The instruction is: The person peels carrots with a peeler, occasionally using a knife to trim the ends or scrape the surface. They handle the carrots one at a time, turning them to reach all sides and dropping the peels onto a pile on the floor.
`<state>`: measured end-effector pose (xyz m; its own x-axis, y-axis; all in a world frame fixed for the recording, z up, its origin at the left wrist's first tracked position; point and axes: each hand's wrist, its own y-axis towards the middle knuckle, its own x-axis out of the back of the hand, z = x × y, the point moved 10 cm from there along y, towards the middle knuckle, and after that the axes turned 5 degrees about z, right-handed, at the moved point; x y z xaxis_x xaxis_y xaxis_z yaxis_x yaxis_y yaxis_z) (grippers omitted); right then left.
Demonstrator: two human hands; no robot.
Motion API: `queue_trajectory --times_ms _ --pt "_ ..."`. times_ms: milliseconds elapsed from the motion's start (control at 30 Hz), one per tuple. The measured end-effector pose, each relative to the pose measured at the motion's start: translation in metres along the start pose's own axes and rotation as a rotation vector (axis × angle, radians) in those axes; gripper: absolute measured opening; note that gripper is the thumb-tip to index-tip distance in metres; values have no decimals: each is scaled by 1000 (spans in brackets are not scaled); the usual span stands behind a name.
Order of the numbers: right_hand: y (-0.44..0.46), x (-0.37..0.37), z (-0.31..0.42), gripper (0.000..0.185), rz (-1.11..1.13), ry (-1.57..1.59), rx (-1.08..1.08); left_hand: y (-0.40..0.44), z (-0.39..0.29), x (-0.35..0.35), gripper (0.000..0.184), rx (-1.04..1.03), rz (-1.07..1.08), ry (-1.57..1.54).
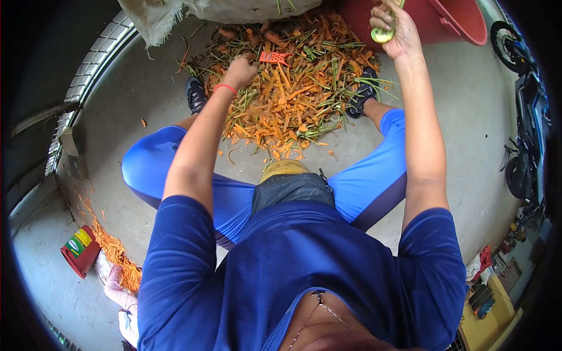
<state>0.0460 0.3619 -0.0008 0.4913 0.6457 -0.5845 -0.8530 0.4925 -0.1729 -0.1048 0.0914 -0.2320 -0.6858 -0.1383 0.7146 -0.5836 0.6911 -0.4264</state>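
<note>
My left hand [241, 71] is closed around the handle of an orange vegetable peeler [274, 57], held over a pile of orange peelings and green stalks [293, 96]. My right hand [403, 36] is closed around a green vegetable with a pale, cut-looking end [382, 35]; its exact kind is unclear. That hand is raised beside the red tub [462, 23], at the upper right. Several whole carrots [274, 38] lie at the far edge of the pile, near a whitish sack [234, 10].
My shoes flank the pile on the grey floor [129, 111]. A motorcycle [530, 117] stands at the right. At the lower left are a red bucket [82, 251], orange shreds [111, 245] and another person's pink sleeve [119, 288]. A yellowish box [486, 310] sits lower right.
</note>
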Motion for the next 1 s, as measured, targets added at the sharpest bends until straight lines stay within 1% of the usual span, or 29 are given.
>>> queue_trajectory --times_ms 33,67,100,167,200,233,300,400,500,533,633,667,700,767,833,900,933,967,1000 --pt "-5 2 -3 26 0 10 -21 9 1 -12 39 32 -29 -46" --pt "-9 5 -7 26 1 22 -41 12 -3 -24 40 19 -95 -23" --pt "-11 7 -10 26 6 33 -58 28 0 -51 52 57 36 42" --pt "-15 8 -10 31 -33 -83 -28 44 -14 -82 57 -19 41 167" --pt "-17 6 -10 34 -46 -140 -16 42 -28 -90 63 65 189 276" --pt "-22 3 -8 30 -73 -179 -12 47 -35 -104 66 34 234 412" --pt "-25 -1 -8 30 -57 -176 -22 60 -40 -119 65 -36 171 506" --pt "-24 0 -7 30 -63 -130 -36 70 -37 -125 59 -30 138 633" --pt "-23 0 -12 30 -78 -126 -40 72 -28 -119 54 10 159 565" --pt "-24 1 -15 28 -88 -160 -49 68 -30 -116 50 -73 81 586" --pt "-27 4 -28 27 -149 -257 -58 46 -40 -87 48 -68 -57 202" --pt "-29 7 -35 26 -177 -308 -58 40 -44 -74 47 -61 -132 -100" --pt "-30 9 -43 29 -203 -367 -80 49 -39 -83 47 -120 -174 -460" --pt "-35 26 -69 31 -195 -450 -193 26 -83 -58 50 -121 -142 -1126" --pt "-36 36 -84 39 -224 -563 -244 17 -129 -46 51 -260 14 -1542" --pt "-33 53 -102 41 -222 -496 -307 6 -171 -20 47 -404 148 -1545" --pt "-32 52 -102 39 -208 -470 -304 5 -183 -12 44 -449 202 -1505" --pt "-30 50 -100 38 -191 -442 -298 3 -194 -6 48 -496 264 -1421" --pt "-28 45 -96 36 -174 -413 -289 5 -200 0 47 -523 279 -1445"
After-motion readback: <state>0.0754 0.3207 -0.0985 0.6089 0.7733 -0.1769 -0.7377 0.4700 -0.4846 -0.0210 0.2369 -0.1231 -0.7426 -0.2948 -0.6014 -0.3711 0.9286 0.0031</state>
